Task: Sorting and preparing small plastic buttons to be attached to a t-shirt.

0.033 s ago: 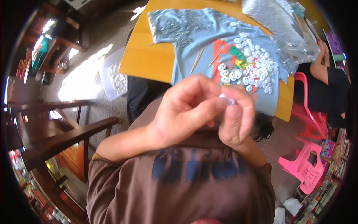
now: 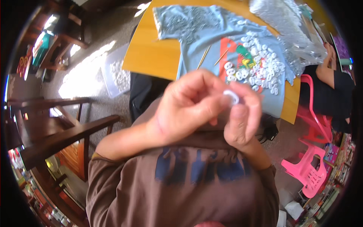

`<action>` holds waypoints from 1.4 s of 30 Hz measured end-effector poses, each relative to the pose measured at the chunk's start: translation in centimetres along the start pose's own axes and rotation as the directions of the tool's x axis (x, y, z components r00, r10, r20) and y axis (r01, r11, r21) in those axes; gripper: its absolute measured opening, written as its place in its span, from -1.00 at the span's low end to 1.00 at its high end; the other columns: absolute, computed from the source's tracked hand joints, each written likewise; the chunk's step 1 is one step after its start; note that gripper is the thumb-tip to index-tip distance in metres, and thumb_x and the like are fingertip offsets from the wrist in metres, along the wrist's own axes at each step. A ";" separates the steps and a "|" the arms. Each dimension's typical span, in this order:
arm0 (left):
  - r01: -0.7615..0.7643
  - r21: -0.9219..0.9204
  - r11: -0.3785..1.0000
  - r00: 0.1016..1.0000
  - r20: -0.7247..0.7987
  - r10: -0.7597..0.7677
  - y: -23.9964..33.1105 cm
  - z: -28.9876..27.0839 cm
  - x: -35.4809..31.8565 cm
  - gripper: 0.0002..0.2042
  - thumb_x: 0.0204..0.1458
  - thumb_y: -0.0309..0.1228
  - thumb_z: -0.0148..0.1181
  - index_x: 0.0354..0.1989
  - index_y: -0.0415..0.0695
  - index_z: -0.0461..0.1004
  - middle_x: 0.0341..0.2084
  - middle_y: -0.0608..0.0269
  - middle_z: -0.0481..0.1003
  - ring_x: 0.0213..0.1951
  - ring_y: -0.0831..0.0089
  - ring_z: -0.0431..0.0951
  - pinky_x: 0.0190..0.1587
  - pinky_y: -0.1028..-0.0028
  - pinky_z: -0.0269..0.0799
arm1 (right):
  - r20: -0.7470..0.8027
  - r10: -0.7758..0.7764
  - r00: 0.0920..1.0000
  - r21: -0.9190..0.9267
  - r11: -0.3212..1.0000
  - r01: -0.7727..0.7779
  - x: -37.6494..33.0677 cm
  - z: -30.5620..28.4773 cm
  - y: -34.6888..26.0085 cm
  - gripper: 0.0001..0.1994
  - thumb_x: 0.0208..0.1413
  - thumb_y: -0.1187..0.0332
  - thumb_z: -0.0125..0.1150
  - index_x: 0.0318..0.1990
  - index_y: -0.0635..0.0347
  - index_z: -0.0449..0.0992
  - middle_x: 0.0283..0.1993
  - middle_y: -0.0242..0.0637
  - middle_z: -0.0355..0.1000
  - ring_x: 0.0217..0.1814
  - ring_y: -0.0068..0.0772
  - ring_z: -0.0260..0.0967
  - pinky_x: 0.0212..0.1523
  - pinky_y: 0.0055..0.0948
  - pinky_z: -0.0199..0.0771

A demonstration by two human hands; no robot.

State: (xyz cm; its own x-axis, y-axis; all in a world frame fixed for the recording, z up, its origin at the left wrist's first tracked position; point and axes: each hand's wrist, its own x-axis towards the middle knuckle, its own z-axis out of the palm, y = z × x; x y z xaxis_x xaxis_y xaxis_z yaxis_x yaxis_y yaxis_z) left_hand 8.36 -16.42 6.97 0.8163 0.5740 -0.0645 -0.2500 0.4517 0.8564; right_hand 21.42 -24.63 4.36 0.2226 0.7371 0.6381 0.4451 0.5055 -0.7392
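Note:
In front of my chest, my left hand (image 2: 189, 108) pinches a small white plastic piece (image 2: 233, 96) between thumb and fingers. My right hand (image 2: 244, 119) closes on the same piece from the other side, its thumb and fingers curled around it. Blur and fingertips hide part of its shape. Beyond my hands a pale blue T-shirt (image 2: 200, 47) lies spread on the table. Many white oval pieces with two holes (image 2: 261, 70) are heaped on its coloured print. Thin pointed sticks (image 2: 204, 56) rest on the cloth beside them.
The wooden table (image 2: 149, 53) carries small grey bits on the shirt's sleeve and clear plastic bags (image 2: 280, 19). A clear tub of white pieces (image 2: 117, 73) stands on the floor at left. Another person's arm (image 2: 328, 70), pink plastic stools (image 2: 308, 170) and a wooden chair (image 2: 72, 132) surround me.
The white piece has turned between my fingers and shows more of its curved edge. My hands have shifted very slightly to the right; the whole view has moved a little.

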 end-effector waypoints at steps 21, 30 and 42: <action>0.091 -0.106 0.990 0.454 -0.881 -0.136 -11.7 -27.7 -9.4 -0.93 -0.08 -0.49 0.08 -0.43 -0.18 0.36 -0.64 0.32 0.35 -0.67 0.59 0.27 -0.64 0.62 0.19 | 0.237 0.417 0.877 -0.122 0.909 -0.400 0.7 1.5 -0.7 -0.89 0.03 0.55 0.08 -0.27 0.36 0.43 -0.39 -0.30 0.33 -0.43 -0.57 0.20 -0.36 -0.63 0.21; -0.037 -0.036 0.999 0.383 -0.924 -0.019 -9.9 -34.9 -6.2 -0.45 -0.13 -0.52 0.18 0.09 -0.26 0.14 -0.44 0.19 0.43 -0.51 0.49 0.41 -0.52 0.58 0.31 | 0.410 0.374 0.832 -0.194 0.927 -0.321 1.9 2.5 -1.0 -0.90 -0.02 0.56 0.11 -0.30 0.29 0.45 -0.49 -0.27 0.35 -0.50 -0.45 0.29 -0.46 -0.57 0.26; -0.079 0.125 0.989 0.389 -0.909 0.146 -5.6 -29.9 -4.0 -0.72 -0.08 -0.57 0.09 -0.13 -0.25 0.34 -0.44 0.19 0.44 -0.62 0.62 0.28 -0.60 0.68 0.19 | 0.296 0.306 0.905 -0.224 0.943 -0.246 2.1 -1.5 0.2 -0.89 -0.06 0.54 0.15 -0.33 0.21 0.43 -0.44 -0.24 0.38 -0.42 -0.22 0.34 -0.41 -0.38 0.32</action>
State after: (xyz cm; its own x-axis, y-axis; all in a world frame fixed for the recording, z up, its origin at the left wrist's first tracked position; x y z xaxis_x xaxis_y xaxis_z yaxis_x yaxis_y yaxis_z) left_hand -9.07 -0.83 -12.85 -0.1923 0.9106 -0.3657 -0.2465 0.3159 0.9162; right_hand 23.25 -23.67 5.89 0.0815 0.9544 0.2872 0.5588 0.1948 -0.8061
